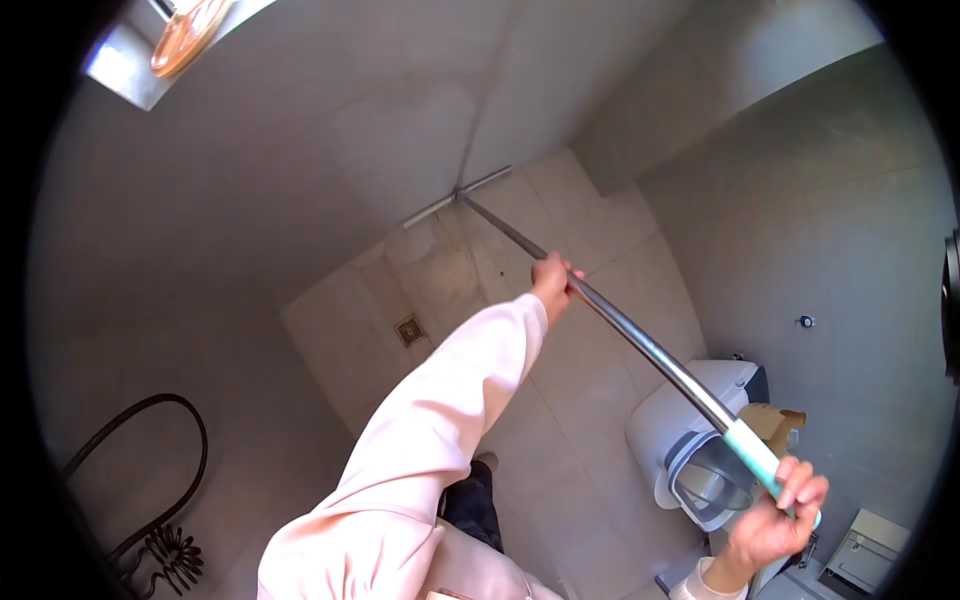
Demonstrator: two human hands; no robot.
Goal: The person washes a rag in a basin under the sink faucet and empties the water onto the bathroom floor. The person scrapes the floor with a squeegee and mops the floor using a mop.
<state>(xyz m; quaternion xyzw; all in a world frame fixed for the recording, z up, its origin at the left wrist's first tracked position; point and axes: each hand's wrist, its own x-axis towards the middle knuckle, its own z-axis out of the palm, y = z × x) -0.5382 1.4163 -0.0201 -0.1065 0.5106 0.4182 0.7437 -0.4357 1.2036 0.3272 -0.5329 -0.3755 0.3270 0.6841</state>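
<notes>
A long-handled floor squeegee [655, 355] runs diagonally across the view, with a steel pole and a mint-green grip [752, 455]. Its thin, straight head [430, 211] lies at the far edge of the tiled floor [560, 420], against the foot of the grey wall. My left hand [553, 280] is wrapped around the middle of the pole, the arm stretched forward in a pale pink sleeve. At the lower right, my right hand [778, 522] closes around the end of the green grip.
A square floor drain [408, 330] sits left of my arm. To the right stands a white and grey plastic container [655, 440] beside brown cardboard [772, 424]. A black hose [204, 440] loops at the lower left. An orange object [188, 40] rests on a ledge above.
</notes>
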